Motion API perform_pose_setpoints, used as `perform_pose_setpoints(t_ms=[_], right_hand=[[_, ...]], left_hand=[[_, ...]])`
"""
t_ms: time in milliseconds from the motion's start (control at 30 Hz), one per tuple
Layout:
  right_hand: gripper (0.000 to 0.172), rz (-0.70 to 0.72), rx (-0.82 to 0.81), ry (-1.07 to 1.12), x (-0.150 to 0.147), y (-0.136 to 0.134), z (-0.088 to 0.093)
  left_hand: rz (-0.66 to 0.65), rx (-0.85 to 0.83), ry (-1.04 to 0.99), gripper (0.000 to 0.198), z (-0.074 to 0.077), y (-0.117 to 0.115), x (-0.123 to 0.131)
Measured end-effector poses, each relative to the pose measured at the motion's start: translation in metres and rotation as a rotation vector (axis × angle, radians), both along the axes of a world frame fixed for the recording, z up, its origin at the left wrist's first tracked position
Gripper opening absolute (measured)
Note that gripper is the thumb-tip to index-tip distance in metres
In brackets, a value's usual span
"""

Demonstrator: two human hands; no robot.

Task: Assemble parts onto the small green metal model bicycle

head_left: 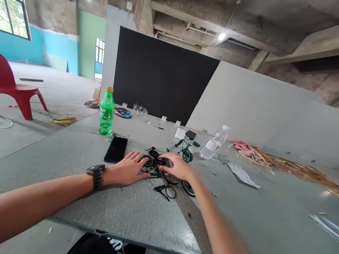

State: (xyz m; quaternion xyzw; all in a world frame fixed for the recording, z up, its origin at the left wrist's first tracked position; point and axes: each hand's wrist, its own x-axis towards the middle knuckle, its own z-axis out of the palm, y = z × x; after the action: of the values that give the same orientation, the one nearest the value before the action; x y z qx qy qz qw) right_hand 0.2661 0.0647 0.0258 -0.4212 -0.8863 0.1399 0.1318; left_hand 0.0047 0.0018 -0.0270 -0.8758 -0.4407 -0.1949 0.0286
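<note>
My left hand (pixel 129 168) lies flat at the left of a small pile of model bicycle parts (pixel 154 153), its fingers stretched out and apart. Over the right side of that pile curves my right hand (pixel 178 168), thumb and fingers separated; its fingertips partly cover the pieces, and I see nothing held. A small wheel with a black tyre (pixel 187 188) is partly hidden under my right forearm. Nearer me lie a black looped part and thin black pieces (pixel 165 191). Beyond my right hand stands a partly built green bicycle frame with a wheel (pixel 187 154).
A dark phone (pixel 116 150) and a green bottle (pixel 107 113) stand to the left. Right of the parts are a clear bottle (pixel 214 143) and a paper sheet (pixel 243 175). Farther back are a white case (pixel 180 133), a black square (pixel 190 135) and a paint palette (pixel 123 112).
</note>
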Motion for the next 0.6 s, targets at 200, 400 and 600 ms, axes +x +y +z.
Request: perform_pose_setpoints(t_ms=[200, 400, 600], right_hand=[[0.064, 0.015, 0.009, 0.01, -0.005, 0.003, -0.013], [0.053, -0.042, 0.07, 0.049, -0.002, 0.009, -0.021], [0.044, -0.04, 0.06, 0.048, 0.0, 0.01, -0.021]], left_hand=[[0.008, 0.011, 0.022, 0.067, -0.001, 0.001, 0.0], [0.0, 0.003, 0.022, 0.066, -0.002, 0.001, 0.001], [-0.007, 0.007, 0.004, 0.067, -0.007, 0.005, -0.001]])
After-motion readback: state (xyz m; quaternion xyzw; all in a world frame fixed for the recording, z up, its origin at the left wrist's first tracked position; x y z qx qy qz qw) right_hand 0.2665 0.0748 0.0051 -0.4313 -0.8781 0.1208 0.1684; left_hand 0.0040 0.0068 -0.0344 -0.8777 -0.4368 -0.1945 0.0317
